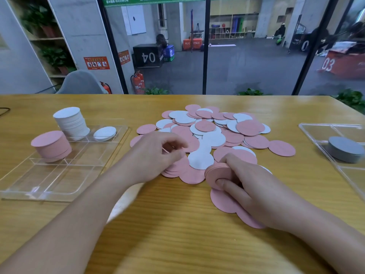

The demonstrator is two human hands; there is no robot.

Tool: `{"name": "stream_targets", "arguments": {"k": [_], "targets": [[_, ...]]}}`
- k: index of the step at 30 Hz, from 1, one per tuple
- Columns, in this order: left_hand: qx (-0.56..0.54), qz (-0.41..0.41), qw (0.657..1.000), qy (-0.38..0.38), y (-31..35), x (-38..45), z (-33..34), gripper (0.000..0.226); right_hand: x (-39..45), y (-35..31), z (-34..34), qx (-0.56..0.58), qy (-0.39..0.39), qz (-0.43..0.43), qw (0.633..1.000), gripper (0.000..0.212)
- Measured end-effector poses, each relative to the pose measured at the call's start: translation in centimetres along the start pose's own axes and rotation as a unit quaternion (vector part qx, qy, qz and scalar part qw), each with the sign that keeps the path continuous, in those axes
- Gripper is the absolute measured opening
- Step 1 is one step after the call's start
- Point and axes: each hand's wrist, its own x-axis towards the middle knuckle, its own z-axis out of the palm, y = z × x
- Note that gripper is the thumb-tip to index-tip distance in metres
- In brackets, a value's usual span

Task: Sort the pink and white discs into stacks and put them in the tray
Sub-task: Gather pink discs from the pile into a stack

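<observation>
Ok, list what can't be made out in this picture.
Head view only:
- Left hand: motion-blurred; whether its fingers pinch a disc is unclear.
- Pink stack in the right hand: fingers cover it, count unknowable.
- Disc pile: lower discs hidden by overlap.
- Right tray: cut off by the frame edge.
- White patch: mostly hidden under the left forearm.

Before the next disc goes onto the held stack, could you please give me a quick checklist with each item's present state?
1. Right hand grips the small pink stack: ok.
2. Held stack is pink only: ok, from the visible edges.
3. Left hand has a pink disc: cannot tell, blurred.
4. Clear tray has free compartments: ok.
5. Loose pile fully sorted: not ok, pink and white mixed.
</observation>
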Motion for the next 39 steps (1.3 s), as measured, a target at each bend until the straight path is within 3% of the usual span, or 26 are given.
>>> {"name": "stream_targets", "arguments": {"k": [3, 7, 12, 19, 25, 27, 31, 39], "targets": [[0.157, -0.019, 0.987, -0.005, -1.4, 0.1, -0.8, 0.018, 0.0, 0.0, 0.0, 0.004, -0.002, 0.004, 1.0, 0.011], [0.16, -0.067, 0.981, -0.084, -1.7, -0.3, -0.7, 0.033, 0.2, 0.2, 0.1, 0.008, 0.002, 0.001, 1.0, 0.012], [0.099, -0.062, 0.992, -0.049, -0.7, -0.6, 0.2, 0.049, 0.2, 0.2, 0.2, 0.004, 0.001, 0.007, 1.0, 0.011], [-0.109, -0.038, 0.991, 0.062, 0.1, -0.1, 1.2, 0.013, 0.1, 0.1, 0.1, 0.013, 0.001, 0.001, 1.0, 0.012], [-0.23, -0.057, 0.966, 0.1, 0.5, -0.3, 0.7, 0.025, 0.1, 0.4, 0.1, 0.014, 0.004, -0.002, 1.0, 0.012], [-0.199, -0.052, 0.974, 0.09, 0.2, -0.4, 0.6, 0.008, 0.1, 0.5, 0.2, 0.016, 0.005, -0.003, 1.0, 0.01], [-0.173, -0.05, 0.982, 0.055, 0.0, -0.5, 0.8, 0.029, 0.1, 0.6, 0.2, 0.019, 0.007, -0.004, 1.0, 0.012], [-0.199, 0.011, 0.98, -0.027, 0.8, -0.5, 1.7, 0.003, 0.0, 0.6, 0.3, 0.026, 0.017, -0.001, 1.0, 0.015]]}}
